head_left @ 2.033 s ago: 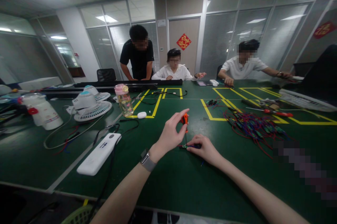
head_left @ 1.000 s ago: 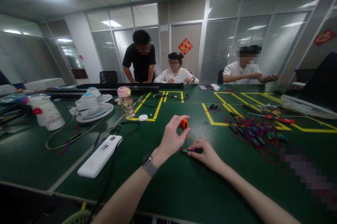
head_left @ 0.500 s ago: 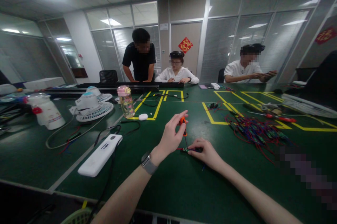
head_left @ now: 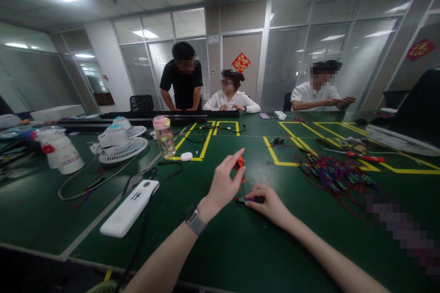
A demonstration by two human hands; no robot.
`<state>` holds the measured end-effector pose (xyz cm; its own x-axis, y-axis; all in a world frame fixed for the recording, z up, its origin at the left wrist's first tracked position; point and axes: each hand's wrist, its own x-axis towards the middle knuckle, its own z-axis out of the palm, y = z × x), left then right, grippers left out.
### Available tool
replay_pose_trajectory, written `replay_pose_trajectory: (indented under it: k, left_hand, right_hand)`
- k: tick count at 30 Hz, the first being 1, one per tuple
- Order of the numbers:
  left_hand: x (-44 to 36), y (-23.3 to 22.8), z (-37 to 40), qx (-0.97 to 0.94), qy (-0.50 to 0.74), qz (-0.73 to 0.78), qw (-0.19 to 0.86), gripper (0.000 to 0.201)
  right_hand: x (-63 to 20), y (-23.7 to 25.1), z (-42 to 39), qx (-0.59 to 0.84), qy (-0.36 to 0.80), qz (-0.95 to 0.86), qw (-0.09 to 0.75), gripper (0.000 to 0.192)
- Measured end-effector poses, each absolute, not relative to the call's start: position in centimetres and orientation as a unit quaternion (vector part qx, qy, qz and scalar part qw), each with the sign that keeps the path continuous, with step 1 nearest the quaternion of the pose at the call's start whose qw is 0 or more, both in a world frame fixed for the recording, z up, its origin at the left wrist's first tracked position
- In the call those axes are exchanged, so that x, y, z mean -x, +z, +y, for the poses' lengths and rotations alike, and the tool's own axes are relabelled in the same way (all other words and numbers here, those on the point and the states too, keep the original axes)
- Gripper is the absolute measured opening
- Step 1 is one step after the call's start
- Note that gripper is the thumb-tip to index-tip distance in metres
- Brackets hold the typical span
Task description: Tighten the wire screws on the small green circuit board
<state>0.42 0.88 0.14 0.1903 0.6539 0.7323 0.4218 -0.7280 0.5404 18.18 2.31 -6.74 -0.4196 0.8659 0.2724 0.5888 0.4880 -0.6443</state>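
Note:
My left hand (head_left: pixel 225 180) is closed around the orange and black handle of a screwdriver (head_left: pixel 241 170), which stands nearly upright with its shaft pointing down. Its tip meets a small green circuit board (head_left: pixel 242 200) with a terminal block, lying on the green table (head_left: pixel 220 256). My right hand (head_left: pixel 270 203) pinches the board's right end between thumb and fingers. A red wire sticks out on the board's left, and dark blue wires show under my right hand. Exactly where the tip sits on the board is too small to tell.
To the right lies a heap of wired boards (head_left: pixel 333 171) beside a red-handled screwdriver (head_left: pixel 364 156). A white power bank-like device (head_left: pixel 130 208), a bottle (head_left: pixel 164 137) and fans (head_left: pixel 123 146) stand left. Three people (head_left: pixel 228 96) are across the table.
Both hands stay at the board with the screwdriver upright on it. My left fingers have shifted slightly around the handle. The whole view has tilted up a little.

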Motion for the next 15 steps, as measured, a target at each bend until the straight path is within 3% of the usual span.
replay_pose_trajectory:
  k: [4,9,15]
  left_hand:
    - [-0.44,0.35,0.67,-0.768,0.526,0.360,0.057,0.035]
    - [-0.52,0.54,0.50,-0.765,0.538,0.344,0.083,0.038]
    - [-0.38,0.41,0.75,-0.751,0.549,0.362,0.059,0.028]
  right_hand:
    - [-18.19,-6.87,2.33,0.448,0.235,-0.808,0.301,0.014]
    - [-18.21,-7.01,2.36,0.439,0.246,-0.807,0.310,0.013]
    - [-18.11,-7.18,2.46,0.441,0.240,-0.805,0.316,0.012]
